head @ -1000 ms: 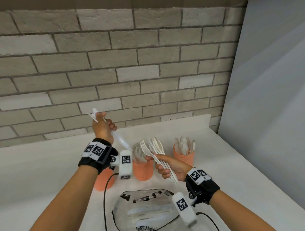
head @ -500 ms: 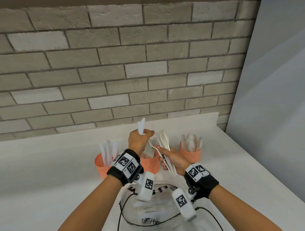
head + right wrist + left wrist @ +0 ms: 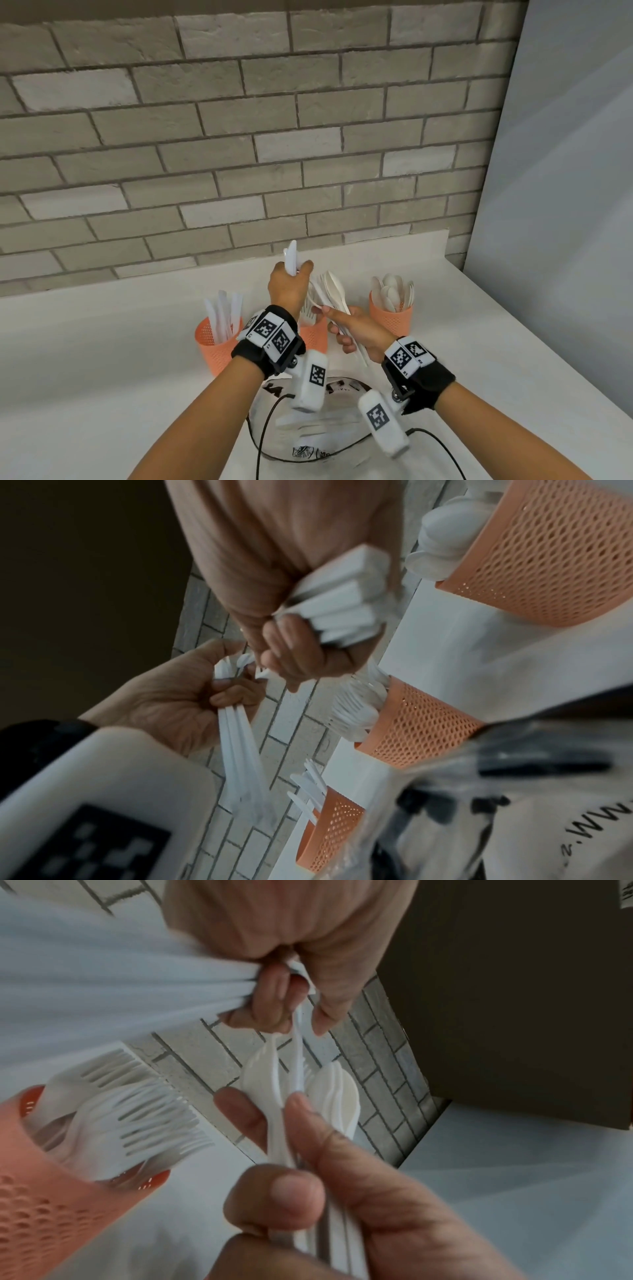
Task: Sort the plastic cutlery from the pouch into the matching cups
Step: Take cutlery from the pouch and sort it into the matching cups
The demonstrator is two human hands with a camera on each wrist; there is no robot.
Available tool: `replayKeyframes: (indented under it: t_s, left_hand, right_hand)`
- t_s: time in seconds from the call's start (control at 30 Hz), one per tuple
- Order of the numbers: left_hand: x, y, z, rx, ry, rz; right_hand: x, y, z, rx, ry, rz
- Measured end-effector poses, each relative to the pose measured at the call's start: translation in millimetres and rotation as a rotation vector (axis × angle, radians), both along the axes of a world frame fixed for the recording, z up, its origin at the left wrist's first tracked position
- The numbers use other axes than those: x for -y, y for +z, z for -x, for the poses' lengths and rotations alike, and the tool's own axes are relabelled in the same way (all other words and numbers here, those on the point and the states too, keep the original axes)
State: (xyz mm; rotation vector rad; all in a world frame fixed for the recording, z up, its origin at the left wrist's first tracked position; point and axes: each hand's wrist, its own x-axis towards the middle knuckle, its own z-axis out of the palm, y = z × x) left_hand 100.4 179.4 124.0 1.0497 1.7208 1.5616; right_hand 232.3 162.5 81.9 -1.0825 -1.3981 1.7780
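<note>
Three orange mesh cups stand in a row: a knife cup [image 3: 217,346], a fork cup [image 3: 313,337] and a spoon cup [image 3: 392,317]. My left hand [image 3: 291,284] grips a few white knives [image 3: 292,262] that stick up from the fist, and its fingertips [image 3: 274,1007] pinch a piece at the top of a bundle. My right hand [image 3: 346,329] grips this bundle of white spoons and forks [image 3: 334,291] by the handles, above the fork cup. The clear pouch [image 3: 318,431] lies in front of me with more cutlery inside.
A brick wall [image 3: 239,154] runs behind the white counter [image 3: 85,359]. A grey panel [image 3: 565,205] closes off the right side. Black cables [image 3: 260,442] loop over the pouch from the wrist cameras.
My left hand has come from the left, above the knife cup, across to the bundle in my right hand. The right hand has barely moved.
</note>
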Motion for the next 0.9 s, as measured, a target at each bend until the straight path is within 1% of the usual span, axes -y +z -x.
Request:
replayKeyframes:
  t_s: [0.1,0.23,0.33,0.4,0.47,0.57,0.63,0.73,0.9]
  left_hand:
    - [0,0,1,0.008,-0.030,0.025]
    - [-1,5,10,0.090,-0.029,0.038]
    - [-1,14,28,0.164,0.062,-0.040]
    - [-1,21,45,0.268,0.138,-0.128]
    - [1,24,65,0.365,0.224,-0.217]
    - [7,20,94,0.451,0.309,-0.285]
    - [11,15,110,0.416,0.364,-0.315]
    - [10,14,130,0.280,0.438,-0.332]
    - [0,9,146,0.194,0.477,-0.335]
  right_hand:
    - [2,2,0,0.014,0.022,-0.013]
    - [1,5,0,0.023,0.068,-0.012]
    - [0,8,-1,0.018,0.105,0.003]
    - [-1,10,-1,0.015,0.102,0.037]
    - [-5,9,1,-0.010,0.066,0.115]
    - [-11,6,3,-0.112,0.022,0.259]
    - [-15,3,5,-0.133,0.003,0.287]
    - [-19,1,10,-0.141,-0.012,0.268]
    - [-23,1,15,-0.161,-0.015,0.207]
